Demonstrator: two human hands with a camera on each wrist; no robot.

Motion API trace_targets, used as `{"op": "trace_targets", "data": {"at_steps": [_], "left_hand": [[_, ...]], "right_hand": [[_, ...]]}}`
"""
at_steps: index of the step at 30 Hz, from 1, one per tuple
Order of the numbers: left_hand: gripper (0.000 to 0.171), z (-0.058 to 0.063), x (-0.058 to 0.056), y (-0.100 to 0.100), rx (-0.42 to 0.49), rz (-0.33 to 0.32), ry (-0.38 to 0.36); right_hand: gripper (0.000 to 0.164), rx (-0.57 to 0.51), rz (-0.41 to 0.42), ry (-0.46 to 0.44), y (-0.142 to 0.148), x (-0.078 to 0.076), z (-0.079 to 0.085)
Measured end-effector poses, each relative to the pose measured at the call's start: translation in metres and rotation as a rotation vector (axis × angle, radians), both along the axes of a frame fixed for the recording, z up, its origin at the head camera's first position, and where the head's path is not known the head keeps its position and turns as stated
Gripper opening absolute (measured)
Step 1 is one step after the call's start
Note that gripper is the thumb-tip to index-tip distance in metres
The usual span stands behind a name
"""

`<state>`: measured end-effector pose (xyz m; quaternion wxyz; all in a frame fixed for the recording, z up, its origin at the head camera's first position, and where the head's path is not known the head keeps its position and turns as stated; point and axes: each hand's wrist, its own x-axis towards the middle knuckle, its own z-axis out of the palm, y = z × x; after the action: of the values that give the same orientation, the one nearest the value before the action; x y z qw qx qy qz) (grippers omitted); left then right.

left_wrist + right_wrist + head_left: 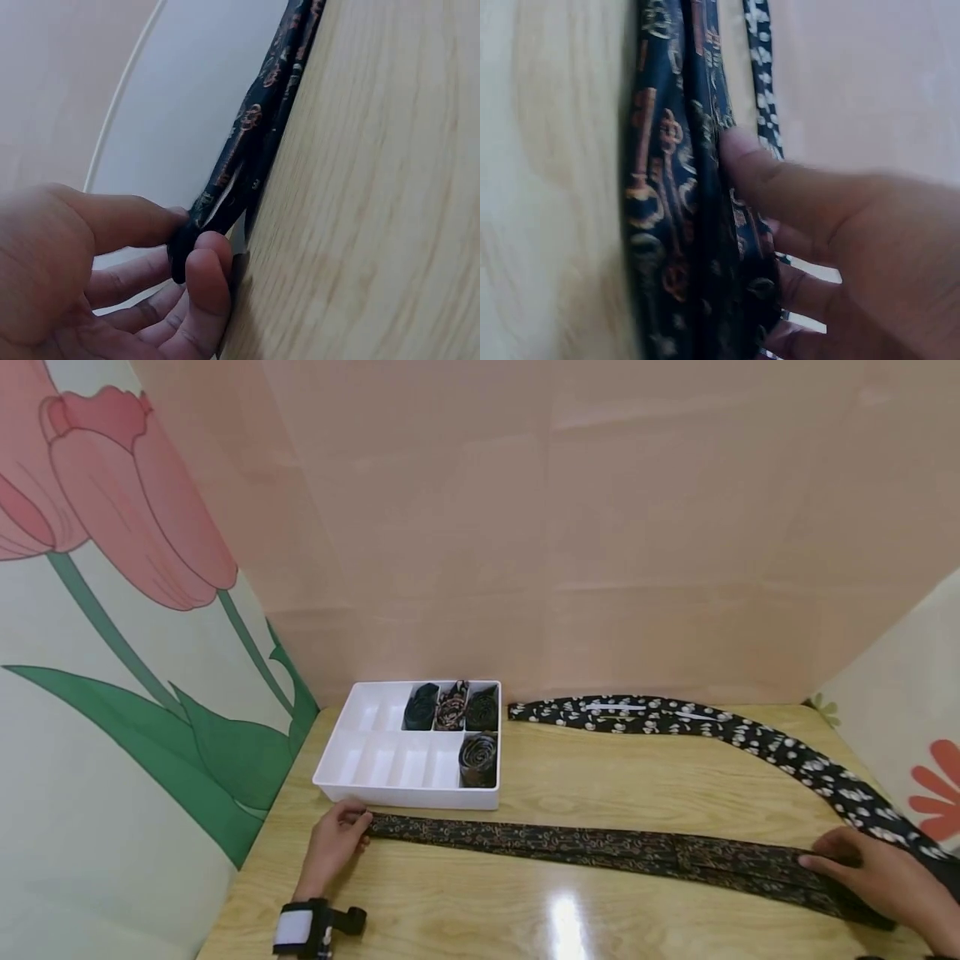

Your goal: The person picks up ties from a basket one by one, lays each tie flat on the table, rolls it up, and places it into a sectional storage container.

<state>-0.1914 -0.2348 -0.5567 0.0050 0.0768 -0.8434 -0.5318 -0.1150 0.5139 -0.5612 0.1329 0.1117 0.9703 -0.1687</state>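
Observation:
A dark necktie (555, 843) with a copper-coloured key print stretches across the table in front of the white box. Its narrow left end is pinched between the thumb and fingers of my left hand (333, 847); the left wrist view shows this end (240, 142) raised at the table surface. Toward the wide right end, my right hand (877, 877) grips the tie's far edge. There, in the right wrist view, the thumb (742, 150) lies on the key-print fabric (667, 187) and the other fingers are partly hidden behind it.
A white compartment box (405, 797) stands at the back left, with several rolled ties (477, 760) in its right-hand compartments. A second black tie with white flowers (780, 752) curves along the back and right of the table. Printed cloth walls (555, 527) enclose the table.

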Motion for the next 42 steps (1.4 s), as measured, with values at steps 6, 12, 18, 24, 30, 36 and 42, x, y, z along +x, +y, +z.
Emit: {"op": "trace_targets", "data": {"at_steps": [6, 12, 18, 24, 30, 36, 42], "left_hand": [[0.022, 0.003, -0.002, -0.004, -0.159, 0.007, 0.019], [0.022, 0.003, -0.001, -0.004, -0.219, 0.011, 0.023], [0.023, 0.008, 0.005, 0.005, -0.436, 0.019, 0.124], [0.024, 0.017, 0.007, 0.021, -0.56, 0.012, 0.188], [0.03, 0.009, 0.004, 0.025, -0.62, 0.044, 0.1], [0.027, 0.008, 0.0, 0.034, -0.554, 0.056, 0.12], [0.019, 0.007, 0.0, 0.047, -0.539, 0.029, 0.185]], "right_hand": [[0.072, -0.001, 0.049, 0.084, 0.007, -0.001, -0.012], [0.047, 0.047, 0.072, 0.225, 0.004, -0.003, -0.021], [0.041, 0.034, 0.074, 0.351, -0.026, 0.0, -0.012], [0.029, -0.029, 0.166, 0.444, -0.072, -0.006, -0.002], [0.019, -0.066, 0.244, 0.515, -0.13, -0.012, -0.002], [0.023, -0.059, 0.342, 0.572, -0.198, -0.018, 0.005], [0.024, -0.124, 0.479, 0.456, -0.252, -0.022, 0.011]]}}
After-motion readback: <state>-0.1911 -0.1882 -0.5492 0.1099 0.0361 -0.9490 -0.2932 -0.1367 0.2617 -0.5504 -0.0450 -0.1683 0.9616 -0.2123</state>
